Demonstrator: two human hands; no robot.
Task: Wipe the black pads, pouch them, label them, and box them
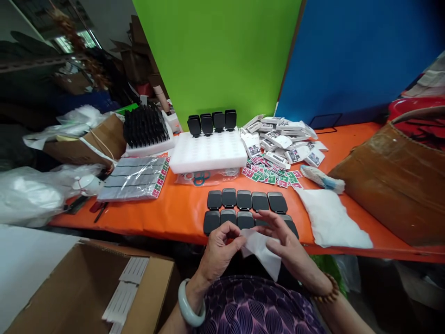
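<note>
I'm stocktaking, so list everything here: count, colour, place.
Thin sheet: one, white, between hands
Flat pads: ten visible, black, two table rows
Foam block: one, white, back centre
Upright pads: several, black, on foam
Small boxes: many, white, foam's right
Cards: many, red and green, before boxes
Pouch: one, white, right of pads
Container: one, brown, far right
Wrapped stack: one, grey, foam's left
Bristly cluster: one, black, back left
Plastic bags: several, clear, left
Open carton: one, brown, lower left
Panels: two, green and blue, behind
Table: one, orange, centre
Left hand: one, pinching sheet
Right hand: one, touching sheet
</note>
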